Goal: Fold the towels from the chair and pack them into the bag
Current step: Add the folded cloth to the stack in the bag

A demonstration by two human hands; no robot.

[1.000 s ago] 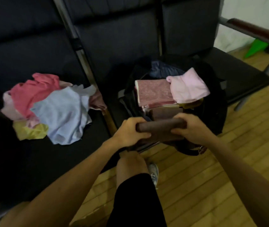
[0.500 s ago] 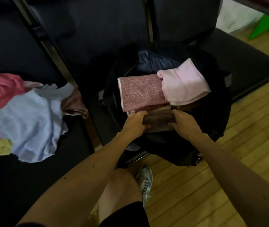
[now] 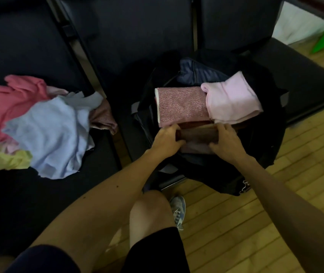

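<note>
A person's left hand [image 3: 166, 141] and right hand [image 3: 227, 143] clasp the ends of a folded brown towel [image 3: 196, 134] at the black bag [image 3: 265, 138]'s near edge; its underside is lost in shadow. Loose towels [image 3: 46, 133] heap on the left chair seat [image 3: 98, 184].

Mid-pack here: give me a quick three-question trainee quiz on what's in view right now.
1. True or false: the left hand and the right hand both hold the brown folded towel at the near edge of the bag.
2. Which lies topmost in the loose pile on the chair? A) green towel B) light blue towel C) black towel
3. Fill in: the pale pink towel sits to the ___ of the mottled pink towel.
Key: 1 true; 2 B; 3 right.
</note>
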